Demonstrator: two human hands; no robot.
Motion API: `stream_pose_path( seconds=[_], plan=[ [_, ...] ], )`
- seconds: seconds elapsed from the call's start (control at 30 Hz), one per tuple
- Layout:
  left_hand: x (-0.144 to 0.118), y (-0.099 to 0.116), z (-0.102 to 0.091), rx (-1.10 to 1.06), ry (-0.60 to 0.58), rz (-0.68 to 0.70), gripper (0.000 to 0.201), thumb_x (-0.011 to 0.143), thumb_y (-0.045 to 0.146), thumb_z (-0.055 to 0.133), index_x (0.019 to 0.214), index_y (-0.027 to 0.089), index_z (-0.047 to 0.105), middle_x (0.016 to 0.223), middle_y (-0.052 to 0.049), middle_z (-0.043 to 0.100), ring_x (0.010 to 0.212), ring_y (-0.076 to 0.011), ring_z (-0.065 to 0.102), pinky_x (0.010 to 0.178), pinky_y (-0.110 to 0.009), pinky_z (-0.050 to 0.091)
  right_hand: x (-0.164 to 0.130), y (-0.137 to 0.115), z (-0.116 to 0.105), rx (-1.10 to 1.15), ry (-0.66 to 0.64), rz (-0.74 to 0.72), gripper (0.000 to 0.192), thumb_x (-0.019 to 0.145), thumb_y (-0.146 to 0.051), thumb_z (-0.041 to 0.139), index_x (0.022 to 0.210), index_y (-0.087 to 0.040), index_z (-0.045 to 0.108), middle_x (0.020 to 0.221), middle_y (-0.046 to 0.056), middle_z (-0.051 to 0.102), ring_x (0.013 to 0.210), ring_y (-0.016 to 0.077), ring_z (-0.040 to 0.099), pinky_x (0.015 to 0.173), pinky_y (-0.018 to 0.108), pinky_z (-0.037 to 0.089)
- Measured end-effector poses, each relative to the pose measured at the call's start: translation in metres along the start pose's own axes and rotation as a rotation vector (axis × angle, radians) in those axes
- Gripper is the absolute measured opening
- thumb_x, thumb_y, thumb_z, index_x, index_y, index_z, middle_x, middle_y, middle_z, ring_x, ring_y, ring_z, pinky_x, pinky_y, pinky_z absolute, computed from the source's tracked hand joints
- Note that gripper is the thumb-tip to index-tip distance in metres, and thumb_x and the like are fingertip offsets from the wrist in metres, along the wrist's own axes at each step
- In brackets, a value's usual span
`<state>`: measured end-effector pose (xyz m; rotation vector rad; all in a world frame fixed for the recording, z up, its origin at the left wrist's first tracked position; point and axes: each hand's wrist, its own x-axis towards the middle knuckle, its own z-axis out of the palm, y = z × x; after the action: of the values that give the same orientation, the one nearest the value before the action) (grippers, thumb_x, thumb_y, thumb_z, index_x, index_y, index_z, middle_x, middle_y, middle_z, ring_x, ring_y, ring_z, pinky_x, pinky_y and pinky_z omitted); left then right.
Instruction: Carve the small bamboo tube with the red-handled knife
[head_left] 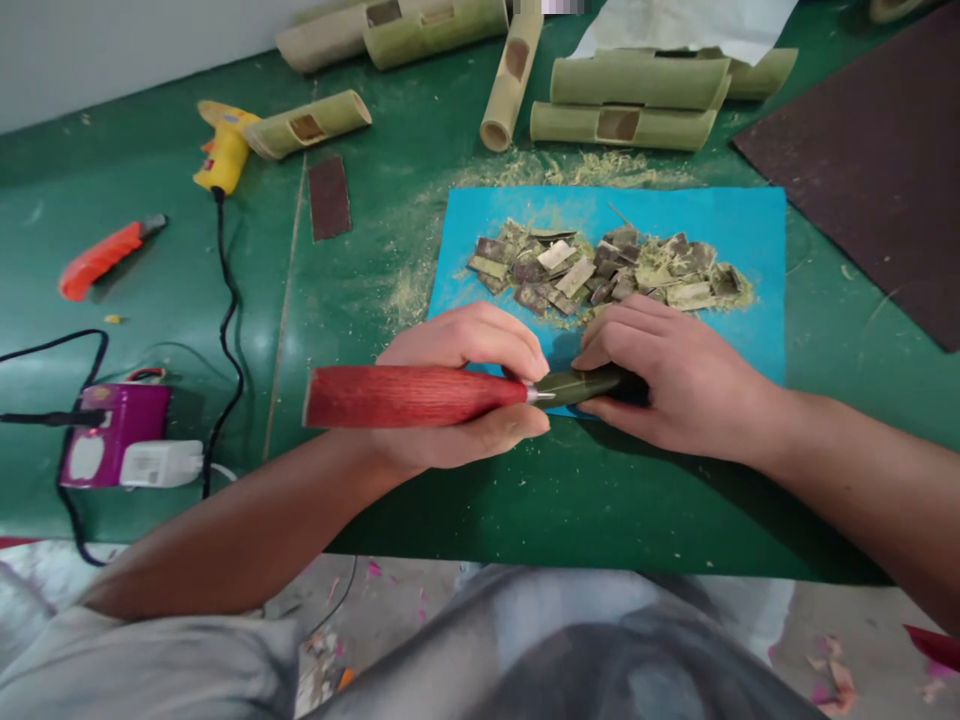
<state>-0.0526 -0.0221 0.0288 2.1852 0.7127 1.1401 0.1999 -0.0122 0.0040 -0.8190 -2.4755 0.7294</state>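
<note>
My left hand [457, 345] is closed around a red wooden-looking handle [405, 397] that tapers to a small shiny metal collar and tip. The handle lies level and points right. Between the fingers of my right hand [660, 375] is a dark green rounded piece [577, 385]; its right end is hidden in the grip. The metal tip meets or overlaps this piece's left end, and I cannot tell whether they are joined. Both hands are over the near edge of a blue sheet [757, 230]. On it lies a heap of brown and greenish chips and shavings [570, 270].
Notched bamboo tubes [622, 85] lie along the back. At left are a yellow glue gun [225, 145], an orange cutter knife [105, 260], a purple power adapter [112, 430] and trailing black cords. A brown board [877, 170] covers the right side of the green table [465, 510].
</note>
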Motion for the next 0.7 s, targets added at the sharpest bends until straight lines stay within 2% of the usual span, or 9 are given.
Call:
stream_pose_path(
  seconds=[0.17,0.33,0.53,0.7],
  plan=[
    [0.0038,0.0015,-0.0001,0.034,-0.065,-0.002,0.031,0.089,0.050,0.081,0.100,0.023,0.073,0.089,-0.004,0.080,0.089,-0.0179,0.080,0.083,-0.030,0.067,-0.0003,-0.0006,0.0014,0.005,0.008,0.000,0.006,0.092,-0.025,0.065,0.094,-0.022,0.061,0.095,0.009,0.070,0.088,0.0262,0.060,0.077,0.040,0.044],
    [0.0033,-0.0008,0.0030,0.034,-0.068,0.074,0.033,0.084,0.045,0.087,0.101,0.020,0.074,0.100,-0.007,0.082,0.094,-0.0171,0.080,0.089,-0.028,0.067,-0.0007,0.0006,0.0036,0.002,0.028,-0.017,0.008,0.090,-0.024,0.067,0.096,-0.020,0.062,0.096,0.009,0.070,0.090,0.0265,0.060,0.078,0.040,0.044],
    [0.0022,0.0013,0.0038,0.038,-0.097,-0.003,0.028,0.085,0.040,0.087,0.100,0.019,0.075,0.108,-0.010,0.082,0.099,-0.0178,0.079,0.095,-0.030,0.065,-0.0006,0.0011,0.0035,0.005,0.017,-0.005,0.008,0.090,-0.023,0.066,0.096,-0.021,0.061,0.097,0.009,0.071,0.090,0.0259,0.060,0.079,0.040,0.044],
    [0.0030,-0.0010,0.0044,-0.057,-0.144,0.028,0.020,0.086,0.031,0.087,0.098,0.020,0.074,0.107,-0.009,0.080,0.094,-0.0157,0.079,0.088,-0.025,0.066,-0.0004,0.0013,0.0027,0.014,0.013,-0.002,0.007,0.090,-0.023,0.066,0.095,-0.022,0.061,0.097,0.009,0.070,0.088,0.0257,0.059,0.079,0.040,0.044]
  ],
)
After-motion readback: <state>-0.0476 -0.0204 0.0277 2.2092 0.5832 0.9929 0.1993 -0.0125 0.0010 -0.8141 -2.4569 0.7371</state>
